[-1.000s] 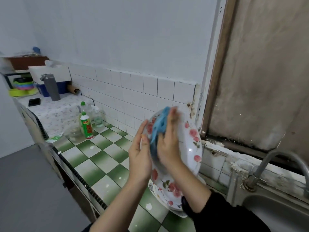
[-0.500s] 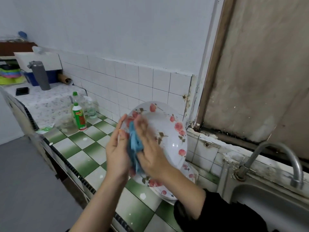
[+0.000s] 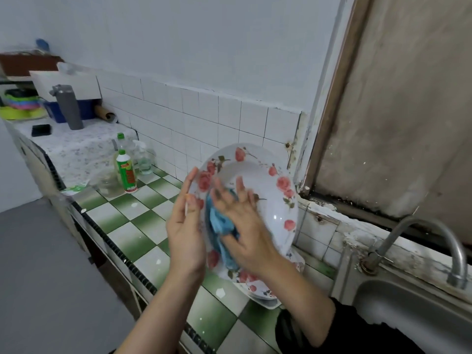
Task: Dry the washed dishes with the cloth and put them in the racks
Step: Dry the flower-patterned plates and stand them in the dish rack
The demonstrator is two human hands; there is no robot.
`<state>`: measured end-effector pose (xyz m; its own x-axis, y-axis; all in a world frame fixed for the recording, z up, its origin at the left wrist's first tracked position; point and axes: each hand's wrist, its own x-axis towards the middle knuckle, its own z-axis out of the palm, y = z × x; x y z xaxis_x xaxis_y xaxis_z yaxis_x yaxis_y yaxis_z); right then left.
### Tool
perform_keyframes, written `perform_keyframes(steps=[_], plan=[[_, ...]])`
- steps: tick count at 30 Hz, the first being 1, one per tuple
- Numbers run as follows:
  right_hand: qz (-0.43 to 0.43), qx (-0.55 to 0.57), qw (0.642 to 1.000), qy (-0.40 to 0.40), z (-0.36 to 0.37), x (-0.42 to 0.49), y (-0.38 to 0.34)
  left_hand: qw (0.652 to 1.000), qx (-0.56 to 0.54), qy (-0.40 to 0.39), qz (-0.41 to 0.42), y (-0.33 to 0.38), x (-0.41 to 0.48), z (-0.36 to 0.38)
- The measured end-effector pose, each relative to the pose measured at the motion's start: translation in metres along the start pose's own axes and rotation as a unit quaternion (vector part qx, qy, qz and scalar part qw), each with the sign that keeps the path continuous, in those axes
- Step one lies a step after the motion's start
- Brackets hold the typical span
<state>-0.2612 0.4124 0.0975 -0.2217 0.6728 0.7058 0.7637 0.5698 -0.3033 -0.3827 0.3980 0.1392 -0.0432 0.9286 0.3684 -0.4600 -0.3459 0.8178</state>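
**Operator:** Where is the plate?

**Inspector:** You are holding the floral plate (image 3: 265, 200) up on edge above the green-and-white tiled counter (image 3: 143, 226), with its inner face pointing toward you. Directly beneath it, a stack of matching plates (image 3: 265, 293) is lying on the counter, just left of the sink (image 3: 408, 315).

**Operator:** And the hands?

**Inspector:** Your left hand (image 3: 185, 233) is gripping the plate's left rim. The fingers are running straight up behind it and the thumb is lying over the front. Your right hand (image 3: 251, 226) is lying flat, with fingers straight and spread. It is pressing the blue cloth (image 3: 219, 223) against the plate's inner face, toward the left side. The cloth is bunching under your palm and trailing down toward the lower rim. The fingertips are showing motion blur.

**Operator:** Anything else to record?

**Inspector:** The tap (image 3: 434, 233) is arching over the sink at the right. Far along the counter to the left, a green-capped bottle (image 3: 125, 172), a clear spray bottle (image 3: 144, 159) and a glass jar (image 3: 107, 183) are standing close together. Farther still, a grey flask (image 3: 68, 107) is standing upright on a patterned covering. A black sleeve (image 3: 344, 328) is covering your right forearm.
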Motion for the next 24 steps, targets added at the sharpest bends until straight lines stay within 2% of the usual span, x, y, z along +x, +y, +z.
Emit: perform_keyframes(steps=[2,3,6,8,10,12,14,16,17,19,21,24], plan=[[-0.021,-0.070,0.997,-0.039,-0.002,-0.018,0.011,1.000,-0.011,0.021,-0.001,0.005,0.004,-0.011],[0.010,-0.109,0.993,-0.032,-0.005,-0.024,0.021,0.999,-0.013,0.029,0.001,0.007,0.004,-0.015],[0.147,-0.178,0.972,0.041,-0.021,-0.026,0.047,1.000,-0.013,0.014,-0.004,0.010,-0.001,-0.017],[0.153,-0.213,0.959,0.104,-0.029,-0.019,0.051,1.000,0.007,-0.010,0.002,0.009,-0.009,-0.012],[0.158,-0.186,0.958,0.152,-0.029,-0.006,0.037,0.999,0.010,-0.035,0.004,0.007,-0.015,-0.002],[0.143,-0.078,0.979,0.123,-0.022,0.005,0.007,0.998,0.027,-0.052,0.007,0.007,-0.017,0.004],[0.062,-0.003,0.998,0.030,-0.010,0.000,-0.016,0.999,0.014,-0.040,-0.006,0.011,-0.013,0.002],[-0.013,-0.058,0.998,-0.031,-0.006,-0.014,-0.016,1.000,0.001,-0.023,-0.020,0.019,-0.006,-0.007],[-0.014,-0.116,0.993,-0.024,-0.008,-0.020,-0.006,1.000,0.000,-0.016,-0.022,0.023,-0.003,-0.011],[0.068,-0.190,0.979,0.040,-0.017,-0.025,0.017,1.000,0.010,-0.013,-0.017,0.027,0.001,-0.019],[0.148,-0.164,0.966,0.136,-0.030,-0.018,0.033,0.999,0.026,-0.026,-0.009,0.027,-0.001,-0.020],[0.161,-0.111,0.940,0.280,-0.036,0.010,0.029,0.997,0.046,-0.063,-0.003,0.024,-0.006,-0.015]])
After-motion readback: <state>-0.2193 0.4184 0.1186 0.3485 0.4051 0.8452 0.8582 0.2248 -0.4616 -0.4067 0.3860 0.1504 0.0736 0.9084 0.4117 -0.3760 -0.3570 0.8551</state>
